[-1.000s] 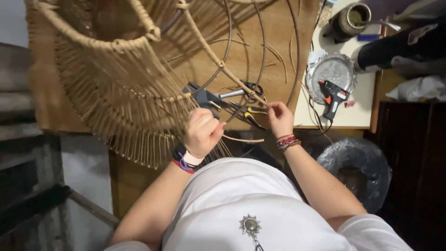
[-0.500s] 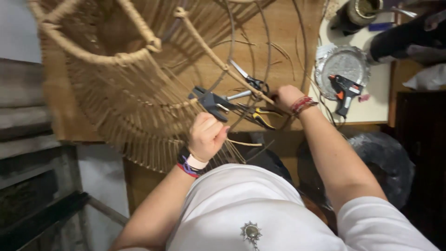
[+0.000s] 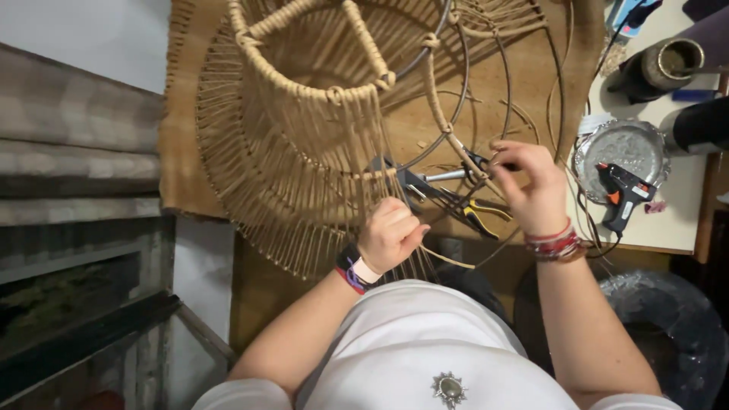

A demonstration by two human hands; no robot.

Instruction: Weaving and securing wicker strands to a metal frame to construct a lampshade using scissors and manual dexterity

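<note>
fingers (image 3: 507, 152) on scissors (image 3: 477, 161) | wooden board (image 3: 414, 121) | white table (image 3: 672, 201)

The right hand (image 3: 531, 190) has risen from the yellow-handled pliers (image 3: 474, 212) to the wire ring of the woven rattan frame (image 3: 304, 137), fingertips now pinched there. The left hand (image 3: 391, 235) has slid lower along the strands, fist closed. The view has shifted, bringing the glue gun (image 3: 623, 193) further into sight.
</note>
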